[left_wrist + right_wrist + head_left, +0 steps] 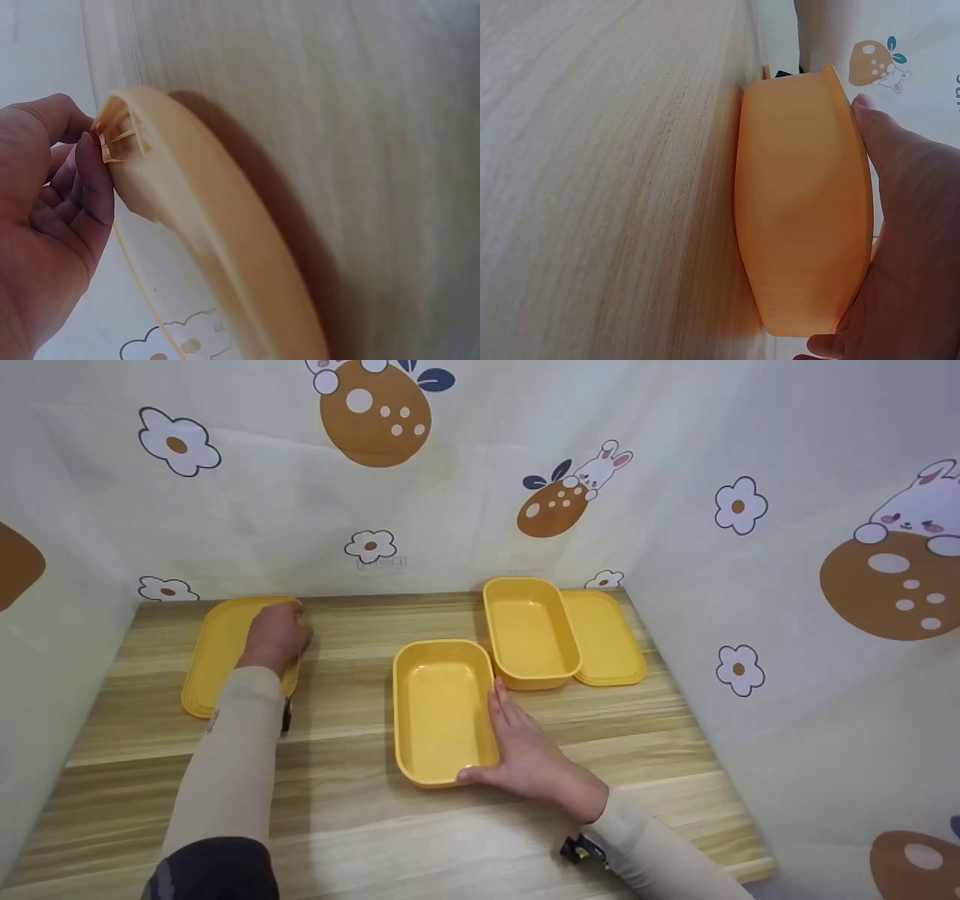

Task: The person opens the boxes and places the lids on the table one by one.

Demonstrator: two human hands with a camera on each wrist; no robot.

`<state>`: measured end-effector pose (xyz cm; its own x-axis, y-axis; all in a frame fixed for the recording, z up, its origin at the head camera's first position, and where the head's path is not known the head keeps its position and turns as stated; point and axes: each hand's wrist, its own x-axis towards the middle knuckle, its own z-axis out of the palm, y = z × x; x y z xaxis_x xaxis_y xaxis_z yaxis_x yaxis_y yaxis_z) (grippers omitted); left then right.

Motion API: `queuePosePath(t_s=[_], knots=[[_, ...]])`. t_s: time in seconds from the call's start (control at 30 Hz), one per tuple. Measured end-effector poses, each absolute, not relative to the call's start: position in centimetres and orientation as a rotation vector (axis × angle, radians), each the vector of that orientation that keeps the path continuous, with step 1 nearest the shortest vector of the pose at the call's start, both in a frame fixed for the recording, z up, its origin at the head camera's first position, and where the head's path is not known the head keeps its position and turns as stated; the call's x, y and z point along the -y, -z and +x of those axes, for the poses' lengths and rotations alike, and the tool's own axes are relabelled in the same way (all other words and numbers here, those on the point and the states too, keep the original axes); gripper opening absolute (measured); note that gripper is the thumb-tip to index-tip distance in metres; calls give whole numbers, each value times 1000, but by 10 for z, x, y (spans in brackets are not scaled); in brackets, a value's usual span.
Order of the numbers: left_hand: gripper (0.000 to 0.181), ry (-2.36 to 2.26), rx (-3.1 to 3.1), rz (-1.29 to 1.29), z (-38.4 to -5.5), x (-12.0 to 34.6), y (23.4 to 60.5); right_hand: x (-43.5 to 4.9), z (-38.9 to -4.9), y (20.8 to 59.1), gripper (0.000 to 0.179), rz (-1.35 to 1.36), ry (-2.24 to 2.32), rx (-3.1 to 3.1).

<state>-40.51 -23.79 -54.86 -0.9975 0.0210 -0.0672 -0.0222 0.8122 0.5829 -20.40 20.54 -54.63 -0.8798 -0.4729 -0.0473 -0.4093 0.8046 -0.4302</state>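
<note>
My left hand [276,636] pinches the back right corner of a yellow lid [217,652] at the left of the table. In the left wrist view, thumb and fingers meet at the corner of this lid [217,202], beside a small ribbed part. Near the middle stands an uncovered yellow food container [442,720], its inside bare. My right hand [529,754] rests against its front right corner, fingers straight along the right rim and thumb at the front rim. From the right wrist view, the container's outer wall [802,202] shows upright on the table.
A second uncovered yellow container [532,637] stands behind and to the right, close to the first. It overlaps another yellow lid [607,637] lying beside it. Patterned cloth [465,495] walls in the wooden table [352,795] at the back and sides.
</note>
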Motion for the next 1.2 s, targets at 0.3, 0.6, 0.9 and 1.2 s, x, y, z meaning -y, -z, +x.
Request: queuePosePath(t_s=[0.3,0.6,0.9,1.2], knots=[[52,-918,-2900,-24,-407,239,551,-205,-205,548,146,-706,625,-2836],[51,-940,-2970,22,-404,240,555,-204,-205,546,146,-702,649,-2832],[52,-1011,-2971,10,-401,239,555,-204,-205,546,146,-696,686,-2826],[42,-1202,-2799,90,-381,196,539,-207,-205,548,148,-683,709,-2816]])
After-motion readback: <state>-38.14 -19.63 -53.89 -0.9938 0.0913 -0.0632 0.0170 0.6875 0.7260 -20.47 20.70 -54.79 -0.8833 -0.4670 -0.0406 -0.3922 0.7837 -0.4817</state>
